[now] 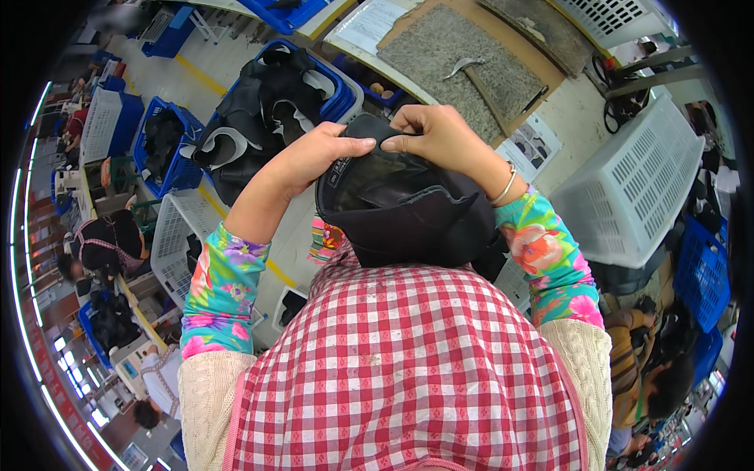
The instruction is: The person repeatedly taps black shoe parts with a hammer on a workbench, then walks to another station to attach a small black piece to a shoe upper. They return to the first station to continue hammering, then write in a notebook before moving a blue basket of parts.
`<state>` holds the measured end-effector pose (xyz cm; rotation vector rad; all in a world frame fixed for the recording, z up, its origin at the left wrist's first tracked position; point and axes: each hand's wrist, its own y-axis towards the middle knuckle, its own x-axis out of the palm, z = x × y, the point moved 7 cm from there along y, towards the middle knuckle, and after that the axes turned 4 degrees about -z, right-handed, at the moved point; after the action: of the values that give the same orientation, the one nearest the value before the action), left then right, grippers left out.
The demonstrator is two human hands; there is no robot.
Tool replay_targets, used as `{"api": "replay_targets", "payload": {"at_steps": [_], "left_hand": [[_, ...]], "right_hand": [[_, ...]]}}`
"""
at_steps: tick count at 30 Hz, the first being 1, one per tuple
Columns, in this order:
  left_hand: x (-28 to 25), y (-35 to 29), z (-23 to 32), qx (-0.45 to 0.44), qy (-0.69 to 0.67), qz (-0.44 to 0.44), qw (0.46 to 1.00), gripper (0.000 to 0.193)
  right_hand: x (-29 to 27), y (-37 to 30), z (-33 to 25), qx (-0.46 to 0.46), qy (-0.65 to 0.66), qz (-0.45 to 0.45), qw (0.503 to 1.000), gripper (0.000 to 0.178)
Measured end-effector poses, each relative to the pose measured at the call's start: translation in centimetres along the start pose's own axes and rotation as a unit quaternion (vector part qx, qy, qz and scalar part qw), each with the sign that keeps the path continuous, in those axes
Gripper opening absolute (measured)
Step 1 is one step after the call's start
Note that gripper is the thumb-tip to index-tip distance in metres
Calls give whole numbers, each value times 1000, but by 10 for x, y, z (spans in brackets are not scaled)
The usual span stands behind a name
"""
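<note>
A black leather shoe upper [416,224], its opening facing up, is held in front of my checked apron. At its far edge my left hand [322,153] pinches the rim, thumb on the inside and fingers behind. Just to the right, my right hand [440,137] grips the same edge between thumb and bent fingers. The two thumbs nearly meet on the dark tab that stands up there. Inside the upper, a dark lining and a small printed patch show. The fingers behind the rim are partly hidden.
Beyond my hands, a hammer [481,90] lies on a grey stone slab [424,51] on the workbench. Black scissors [616,110] rest at its right. A blue crate [342,98] of black uppers stands left; a white basket [628,180] stands right. People work at both sides.
</note>
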<state>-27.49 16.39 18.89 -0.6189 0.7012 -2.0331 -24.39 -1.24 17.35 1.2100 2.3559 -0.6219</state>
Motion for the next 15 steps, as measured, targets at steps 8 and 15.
{"api": "replay_targets", "payload": {"at_steps": [8, 15], "left_hand": [[14, 44, 31, -14, 38, 18, 999, 31], [-7, 72, 59, 38, 8, 34, 999, 29]], "right_hand": [[-42, 29, 76, -28, 288, 38, 956, 35], [-95, 28, 246, 120, 285, 225, 924, 39]]}}
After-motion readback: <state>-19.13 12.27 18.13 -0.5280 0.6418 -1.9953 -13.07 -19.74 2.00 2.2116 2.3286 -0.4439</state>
